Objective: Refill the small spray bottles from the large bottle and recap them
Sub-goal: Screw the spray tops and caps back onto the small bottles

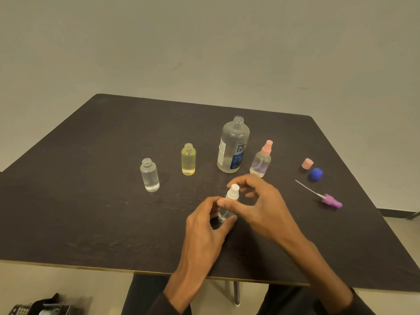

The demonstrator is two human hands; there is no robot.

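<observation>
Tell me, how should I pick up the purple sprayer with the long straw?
Pinch the purple sprayer by its chunky head, coming from above with fingers on its two long sides. It lies flat on the table, right of the hands, and its thin tube points away to the left and looks bendy, so leave that alone.

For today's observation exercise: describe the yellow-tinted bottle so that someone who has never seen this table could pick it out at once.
Start at the large labelled bottle, the tallest thing on the dark table. Just to its left stands the yellow-tinted bottle, small, upright and uncapped. The clear uncapped bottle further left is colourless; only this one looks yellow.
</observation>
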